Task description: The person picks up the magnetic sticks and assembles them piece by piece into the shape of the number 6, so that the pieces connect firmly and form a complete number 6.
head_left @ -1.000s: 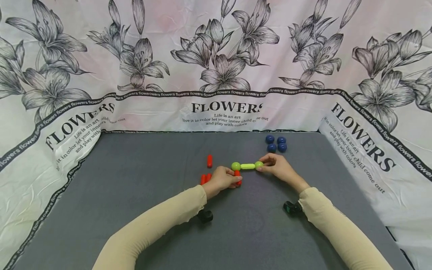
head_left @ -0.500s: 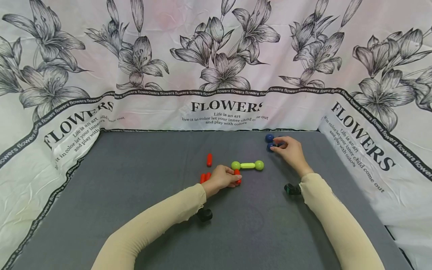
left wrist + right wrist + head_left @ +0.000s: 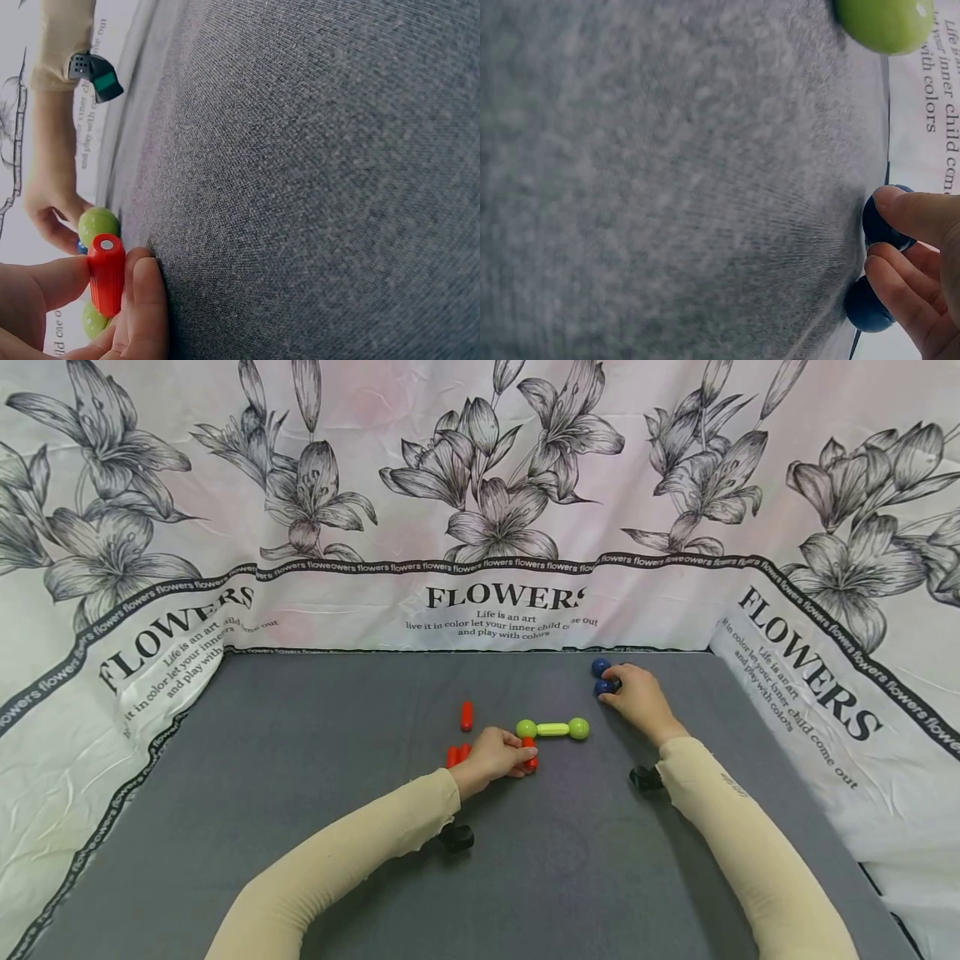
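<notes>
My left hand [image 3: 491,757] pinches a red magnetic rod [image 3: 107,281] between thumb and fingers. The rod's upper end meets the left light-green ball [image 3: 527,728]; a yellow-green rod [image 3: 552,729] links this ball to another green ball [image 3: 578,728], forming a dumbbell on the table. Farther back at the right, my right hand [image 3: 642,697] pinches a dark blue ball [image 3: 883,223], thumb on one side and fingertips on the other. Another blue ball [image 3: 868,306] lies beyond those fingers in the right wrist view, and one blue ball [image 3: 601,667] shows behind the hand. Any other blue balls are hidden.
One red rod [image 3: 467,717] lies upper left of the left hand. Two more red rods [image 3: 453,757] lie side by side, partly covered by that hand. A grey cloth covers the table [image 3: 360,710]; a flower-printed curtain [image 3: 337,610] stands along its back edge.
My right hand has left the right green ball, moved back and right to the blue balls, and closed on one. The left hand has stayed in place with the red rod.
</notes>
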Action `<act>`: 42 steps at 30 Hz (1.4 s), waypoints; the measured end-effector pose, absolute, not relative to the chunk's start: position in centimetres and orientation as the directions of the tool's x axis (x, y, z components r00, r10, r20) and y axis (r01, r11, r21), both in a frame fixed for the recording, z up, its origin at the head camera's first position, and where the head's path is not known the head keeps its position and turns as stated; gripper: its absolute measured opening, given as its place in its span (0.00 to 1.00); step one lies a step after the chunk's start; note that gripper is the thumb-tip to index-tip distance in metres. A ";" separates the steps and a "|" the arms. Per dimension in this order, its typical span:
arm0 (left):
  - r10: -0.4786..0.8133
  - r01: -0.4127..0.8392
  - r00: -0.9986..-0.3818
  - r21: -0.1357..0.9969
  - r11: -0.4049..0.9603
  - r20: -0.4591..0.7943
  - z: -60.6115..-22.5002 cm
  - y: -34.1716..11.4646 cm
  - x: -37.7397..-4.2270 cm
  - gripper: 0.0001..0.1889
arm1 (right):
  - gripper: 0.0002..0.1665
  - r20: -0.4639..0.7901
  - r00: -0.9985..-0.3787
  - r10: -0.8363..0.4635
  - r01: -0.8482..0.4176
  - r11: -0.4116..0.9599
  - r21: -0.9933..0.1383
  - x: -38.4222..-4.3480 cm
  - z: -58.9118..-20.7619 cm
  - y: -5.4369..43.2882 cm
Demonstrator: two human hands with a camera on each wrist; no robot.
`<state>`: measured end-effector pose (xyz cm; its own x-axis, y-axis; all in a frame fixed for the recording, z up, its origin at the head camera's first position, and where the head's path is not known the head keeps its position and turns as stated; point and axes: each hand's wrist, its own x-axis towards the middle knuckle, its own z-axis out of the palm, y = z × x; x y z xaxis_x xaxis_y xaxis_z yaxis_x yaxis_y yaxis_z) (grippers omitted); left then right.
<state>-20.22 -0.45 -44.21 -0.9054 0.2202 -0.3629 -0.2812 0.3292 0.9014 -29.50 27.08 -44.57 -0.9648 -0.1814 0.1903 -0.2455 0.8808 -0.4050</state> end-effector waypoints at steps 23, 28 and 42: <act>0.203 -0.279 -0.909 0.893 0.354 -0.365 -44.5 -0.5 -20.3 0.21 | 0.21 0.103 -0.976 -0.190 -0.211 0.728 -0.652 -21.4 -42.2 22.8; 0.195 -0.285 -0.910 0.892 0.352 -0.367 -44.5 -0.4 -20.3 0.20 | 0.21 0.021 -0.971 -0.236 -0.177 0.664 -0.727 -19.5 -42.9 21.8; 0.203 -0.269 -0.911 0.891 0.367 -0.359 -44.3 -0.4 -20.3 0.16 | 0.20 -0.090 -0.952 -0.292 -0.093 0.560 -0.823 -16.5 -44.6 19.1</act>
